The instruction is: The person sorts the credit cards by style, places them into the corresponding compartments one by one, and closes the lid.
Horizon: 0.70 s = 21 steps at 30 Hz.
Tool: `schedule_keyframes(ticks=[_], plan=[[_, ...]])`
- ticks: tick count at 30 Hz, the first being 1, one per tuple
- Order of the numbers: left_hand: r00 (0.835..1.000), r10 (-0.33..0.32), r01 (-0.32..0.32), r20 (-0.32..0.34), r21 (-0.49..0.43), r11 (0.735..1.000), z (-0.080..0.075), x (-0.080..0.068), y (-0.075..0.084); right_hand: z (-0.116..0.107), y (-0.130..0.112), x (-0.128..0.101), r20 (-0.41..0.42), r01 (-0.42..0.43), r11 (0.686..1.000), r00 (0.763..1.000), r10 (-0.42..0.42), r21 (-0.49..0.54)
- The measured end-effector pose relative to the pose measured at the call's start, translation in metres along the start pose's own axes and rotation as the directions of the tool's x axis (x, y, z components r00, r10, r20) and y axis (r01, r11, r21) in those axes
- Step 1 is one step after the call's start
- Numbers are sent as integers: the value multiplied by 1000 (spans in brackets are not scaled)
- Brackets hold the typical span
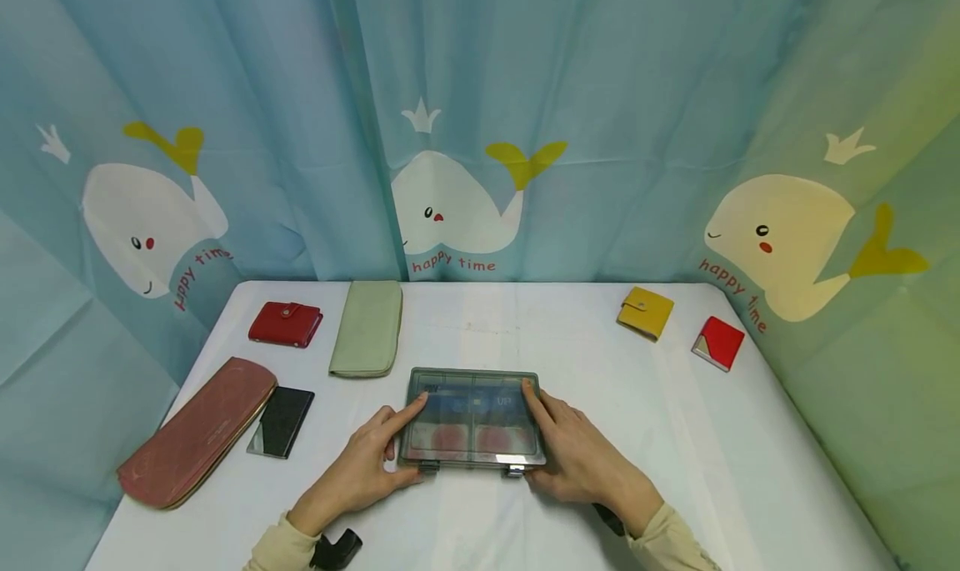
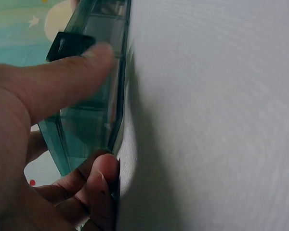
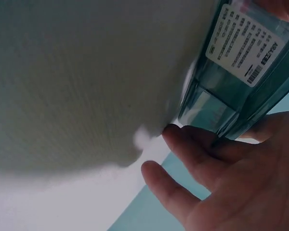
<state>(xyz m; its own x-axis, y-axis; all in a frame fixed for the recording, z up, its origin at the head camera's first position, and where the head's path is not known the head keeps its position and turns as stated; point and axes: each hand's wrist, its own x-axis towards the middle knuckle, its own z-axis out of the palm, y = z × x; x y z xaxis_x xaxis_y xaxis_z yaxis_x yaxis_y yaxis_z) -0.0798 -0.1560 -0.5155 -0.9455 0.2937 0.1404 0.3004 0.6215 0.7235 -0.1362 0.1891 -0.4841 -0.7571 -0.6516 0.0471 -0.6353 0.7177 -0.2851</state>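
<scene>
A see-through green plastic case (image 1: 471, 418) with a divided lid and two front latches lies in the middle of the table. Blue and pinkish contents show through its lid. My left hand (image 1: 367, 463) grips its left end, index finger along the top and thumb at the front by one latch. From the other end my right hand (image 1: 581, 454) holds it, index finger on the lid's edge and thumb near the front. In the left wrist view, fingertips curl at the case's (image 2: 86, 127) lower corner. A white printed label (image 3: 242, 44) shows on the case in the right wrist view.
Left of the case lie a red snap wallet (image 1: 286, 324), a pale green wallet (image 1: 367, 329), a long reddish-brown zip purse (image 1: 198, 433) and a black card holder (image 1: 282, 422). At the back right are a yellow wallet (image 1: 646, 313) and a red card holder (image 1: 718, 343). Whale-print curtains (image 1: 622, 96) surround the table.
</scene>
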Motion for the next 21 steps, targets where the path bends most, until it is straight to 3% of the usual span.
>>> schedule_keyframes(ticks=[9,16,21], plan=[[1000,-12,12,-9,5,1000,0,0,0,4,-5,6,17,1,982,1000,2,-187],[999,-53,53,-3,-4,999,3,-1,0,7,-2,4,-10,-1,995,1000,0,-100],[999,-32,33,-19,21,999,5,-1,1,7,-2,1,-2,-17,1000,1000,17,-16]])
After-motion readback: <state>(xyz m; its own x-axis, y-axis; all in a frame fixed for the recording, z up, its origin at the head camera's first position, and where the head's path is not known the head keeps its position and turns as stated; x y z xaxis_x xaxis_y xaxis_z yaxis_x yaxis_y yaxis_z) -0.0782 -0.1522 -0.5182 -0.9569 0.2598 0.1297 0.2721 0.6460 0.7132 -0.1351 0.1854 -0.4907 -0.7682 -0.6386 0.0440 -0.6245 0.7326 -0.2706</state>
